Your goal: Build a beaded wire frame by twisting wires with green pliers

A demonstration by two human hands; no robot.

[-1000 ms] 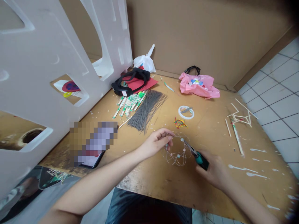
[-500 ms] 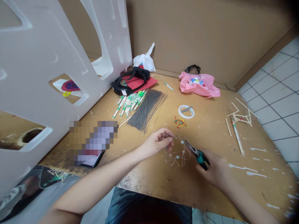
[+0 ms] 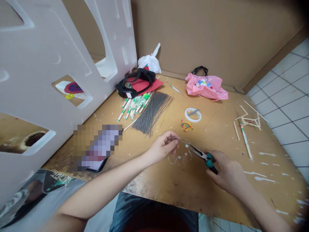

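Pinched between the fingers of my left hand (image 3: pixel 166 145) is a thin beaded wire (image 3: pixel 179 158), bent into loops with several small pale beads along it. My right hand (image 3: pixel 227 169) is closed around the green and black handles of a pair of needle-nose pliers (image 3: pixel 205 158). The jaws point left toward the wire, close to one pale bead; whether they touch the wire I cannot tell. Just beyond my left hand lie red and yellow rubber bands (image 3: pixel 187 126) and a white ring-shaped lid (image 3: pixel 193 114) with small pieces in it.
A bundle of grey wires (image 3: pixel 153 112) lies beside wrapped chopsticks (image 3: pixel 132 106) and a black headset (image 3: pixel 136 82). A pink bag (image 3: pixel 206 86) stands at the back, joined sticks (image 3: pixel 249 120) lie right. Left are a phone (image 3: pixel 98 166) and a white plastic panel (image 3: pixel 60 58).
The beaded loops have swung and shifted, hanging slightly to the left of the pliers. The pliers have moved a little right, and their handles appear more spread.
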